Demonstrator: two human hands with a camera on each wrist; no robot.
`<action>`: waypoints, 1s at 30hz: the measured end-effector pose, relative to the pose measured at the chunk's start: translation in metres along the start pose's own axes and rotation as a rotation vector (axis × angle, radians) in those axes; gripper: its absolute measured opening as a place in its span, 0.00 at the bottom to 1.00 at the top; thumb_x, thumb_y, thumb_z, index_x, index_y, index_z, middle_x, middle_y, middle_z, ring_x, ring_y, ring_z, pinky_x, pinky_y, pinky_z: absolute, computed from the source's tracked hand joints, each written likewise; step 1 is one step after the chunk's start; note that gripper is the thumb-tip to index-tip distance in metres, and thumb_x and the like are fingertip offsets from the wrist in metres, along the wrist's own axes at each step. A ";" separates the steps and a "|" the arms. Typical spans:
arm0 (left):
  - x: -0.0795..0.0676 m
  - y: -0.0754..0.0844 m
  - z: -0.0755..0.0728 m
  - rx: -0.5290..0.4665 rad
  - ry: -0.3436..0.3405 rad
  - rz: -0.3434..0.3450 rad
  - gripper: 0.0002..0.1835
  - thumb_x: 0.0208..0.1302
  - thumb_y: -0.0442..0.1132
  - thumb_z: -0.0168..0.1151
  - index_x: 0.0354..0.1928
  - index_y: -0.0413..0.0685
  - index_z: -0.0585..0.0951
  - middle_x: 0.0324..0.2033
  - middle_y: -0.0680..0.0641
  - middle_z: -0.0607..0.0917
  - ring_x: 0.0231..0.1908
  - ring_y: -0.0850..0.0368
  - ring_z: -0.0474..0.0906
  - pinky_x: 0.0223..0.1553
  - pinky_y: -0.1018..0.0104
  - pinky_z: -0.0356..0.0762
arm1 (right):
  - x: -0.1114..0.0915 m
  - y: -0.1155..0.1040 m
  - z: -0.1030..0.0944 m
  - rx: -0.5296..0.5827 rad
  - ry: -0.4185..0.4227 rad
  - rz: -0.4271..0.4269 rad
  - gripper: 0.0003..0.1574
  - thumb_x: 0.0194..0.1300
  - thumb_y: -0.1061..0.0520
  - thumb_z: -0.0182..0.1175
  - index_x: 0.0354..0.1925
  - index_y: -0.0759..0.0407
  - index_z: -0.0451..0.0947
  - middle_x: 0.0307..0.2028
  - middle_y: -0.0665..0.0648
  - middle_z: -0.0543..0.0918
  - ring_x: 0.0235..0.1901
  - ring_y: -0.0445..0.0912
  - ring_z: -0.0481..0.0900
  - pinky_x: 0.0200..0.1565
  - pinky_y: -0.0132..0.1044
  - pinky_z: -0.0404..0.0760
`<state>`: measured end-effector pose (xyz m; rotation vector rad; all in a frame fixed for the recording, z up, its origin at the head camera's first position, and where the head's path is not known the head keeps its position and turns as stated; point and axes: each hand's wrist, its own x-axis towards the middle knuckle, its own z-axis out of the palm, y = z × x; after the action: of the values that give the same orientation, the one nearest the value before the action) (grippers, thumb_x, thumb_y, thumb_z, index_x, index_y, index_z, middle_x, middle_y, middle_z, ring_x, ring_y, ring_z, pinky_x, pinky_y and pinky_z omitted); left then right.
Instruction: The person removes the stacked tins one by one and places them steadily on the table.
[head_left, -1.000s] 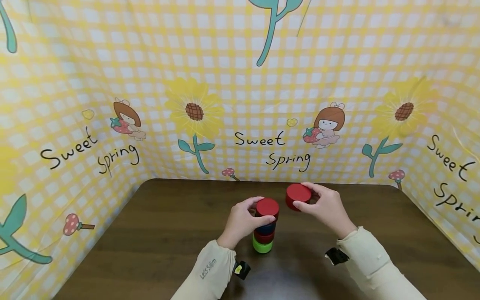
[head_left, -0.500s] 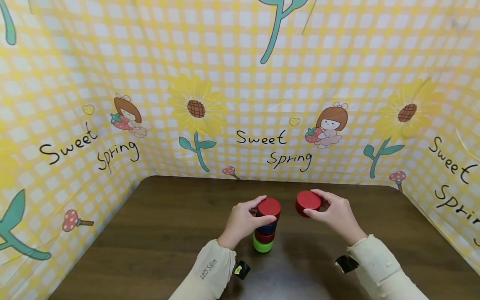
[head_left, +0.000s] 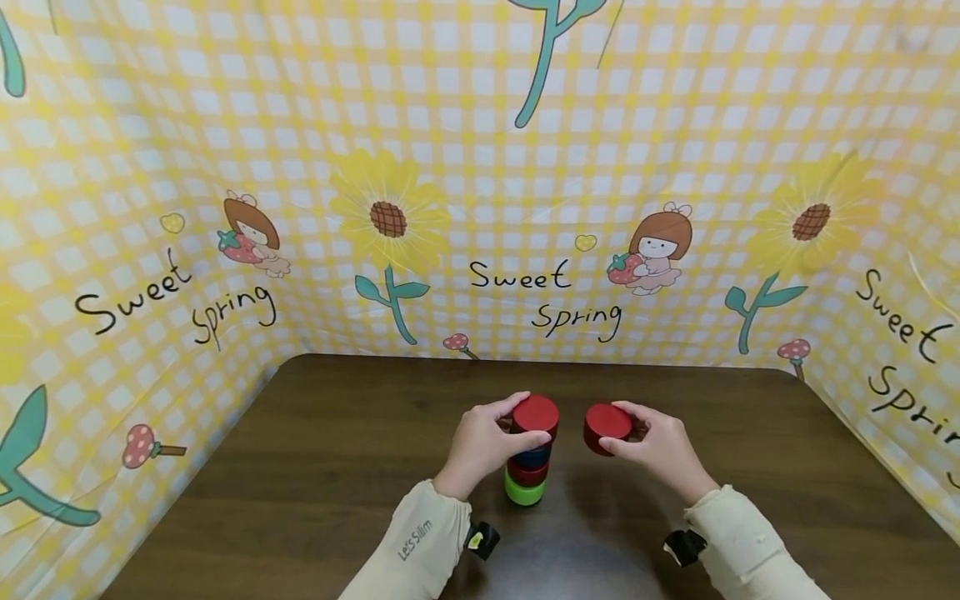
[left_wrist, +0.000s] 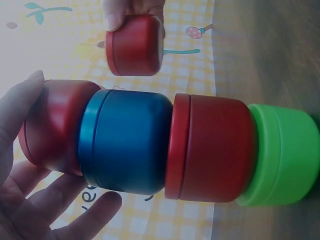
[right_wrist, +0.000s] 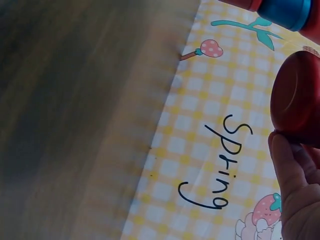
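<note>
Checked cloth (head_left: 465, 167) beyond brown surface (head_left: 337, 467); well in from its far corners, pinching with left hand (head_left: 482, 439) top red jar (head_left: 536, 412), stacked upright over blue jar (left_wrist: 127, 142), lower red jar (left_wrist: 215, 150) and green jar (left_wrist: 287, 155); pinching with right hand (head_left: 663, 447) another red jar (head_left: 606, 423), raised just beside

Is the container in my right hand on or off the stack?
Off: the right hand holds the red container apart from the stack.

Bright head view, soft sheen on tabletop (head_left: 337, 467); left-wrist view hazy upper left, right-wrist view dimmer
</note>
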<state>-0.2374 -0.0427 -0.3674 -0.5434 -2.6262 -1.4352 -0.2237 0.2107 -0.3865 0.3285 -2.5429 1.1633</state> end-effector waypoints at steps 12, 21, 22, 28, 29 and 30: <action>0.000 0.000 0.000 0.027 0.002 -0.017 0.33 0.51 0.52 0.74 0.60 0.51 0.79 0.45 0.42 0.85 0.42 0.51 0.81 0.38 0.60 0.80 | -0.007 0.014 0.008 0.033 -0.112 0.062 0.32 0.50 0.59 0.73 0.51 0.72 0.77 0.39 0.62 0.84 0.34 0.47 0.83 0.35 0.33 0.80; 0.000 0.001 0.000 0.019 -0.003 -0.019 0.33 0.51 0.52 0.73 0.61 0.51 0.78 0.45 0.42 0.85 0.43 0.51 0.81 0.39 0.60 0.80 | -0.005 0.032 -0.006 0.130 -0.328 0.026 0.35 0.53 0.58 0.72 0.55 0.76 0.73 0.40 0.62 0.84 0.36 0.42 0.81 0.34 0.32 0.79; 0.000 0.001 0.000 0.019 -0.003 -0.020 0.33 0.51 0.52 0.73 0.61 0.50 0.78 0.46 0.42 0.85 0.43 0.51 0.82 0.39 0.59 0.80 | -0.005 0.034 -0.009 0.154 -0.366 0.024 0.36 0.53 0.58 0.71 0.55 0.77 0.72 0.41 0.63 0.84 0.36 0.41 0.81 0.35 0.32 0.79; -0.001 0.003 -0.001 0.031 -0.008 -0.015 0.33 0.52 0.52 0.73 0.61 0.50 0.78 0.46 0.41 0.85 0.43 0.51 0.82 0.39 0.60 0.80 | -0.004 0.041 -0.017 0.229 -0.495 0.034 0.39 0.54 0.59 0.71 0.58 0.78 0.69 0.43 0.63 0.83 0.38 0.38 0.79 0.36 0.32 0.78; -0.001 0.003 -0.001 0.033 -0.010 -0.015 0.33 0.52 0.52 0.73 0.61 0.50 0.78 0.46 0.41 0.85 0.43 0.51 0.82 0.39 0.60 0.80 | -0.004 0.042 -0.017 0.234 -0.506 0.030 0.39 0.54 0.59 0.71 0.58 0.78 0.69 0.43 0.63 0.82 0.38 0.38 0.79 0.36 0.32 0.78; -0.001 0.003 -0.001 0.035 -0.011 -0.014 0.33 0.52 0.52 0.73 0.61 0.50 0.78 0.46 0.41 0.85 0.42 0.51 0.82 0.39 0.60 0.80 | -0.004 0.043 -0.017 0.237 -0.519 0.028 0.38 0.54 0.59 0.71 0.58 0.78 0.69 0.43 0.63 0.82 0.38 0.38 0.79 0.36 0.32 0.78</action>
<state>-0.2353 -0.0425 -0.3652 -0.5320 -2.6635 -1.3909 -0.2318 0.2516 -0.4075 0.7388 -2.8395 1.5636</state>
